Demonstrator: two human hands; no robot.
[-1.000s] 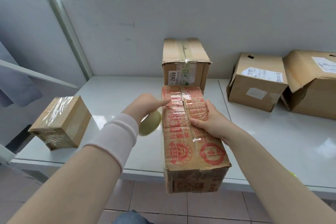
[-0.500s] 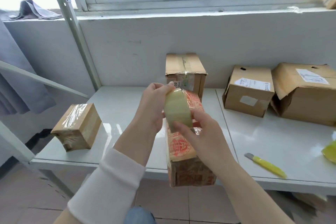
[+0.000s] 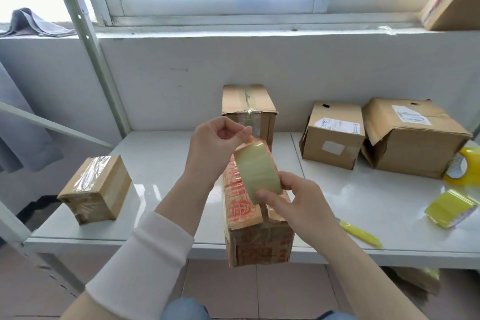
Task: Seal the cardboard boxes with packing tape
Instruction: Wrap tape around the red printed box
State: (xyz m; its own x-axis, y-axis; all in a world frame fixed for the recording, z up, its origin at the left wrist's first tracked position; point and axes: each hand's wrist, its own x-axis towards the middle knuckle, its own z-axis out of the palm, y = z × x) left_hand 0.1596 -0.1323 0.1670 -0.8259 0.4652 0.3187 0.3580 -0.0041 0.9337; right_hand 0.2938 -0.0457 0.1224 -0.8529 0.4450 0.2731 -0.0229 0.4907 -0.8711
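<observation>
A long cardboard box with red print (image 3: 255, 231) lies on the white shelf (image 3: 166, 171), its near end hanging over the front edge. Above it I hold a roll of clear packing tape (image 3: 257, 173). My right hand (image 3: 298, 205) grips the roll from below. My left hand (image 3: 215, 145) pinches the tape's free end at the roll's upper edge.
A small taped box (image 3: 94, 189) sits at the left. A tall box (image 3: 248, 109) stands at the back, two more boxes (image 3: 333, 135) (image 3: 413, 138) at the right. Yellow tape rolls (image 3: 450, 206) (image 3: 465, 170) and a yellow cutter (image 3: 361, 234) lie right. A metal post (image 3: 96, 60) stands left.
Both hands have left the printed box top and lifted the tape roll above it. My right hand now holds the roll and my left fingers pick at its end. The view tilted up.
</observation>
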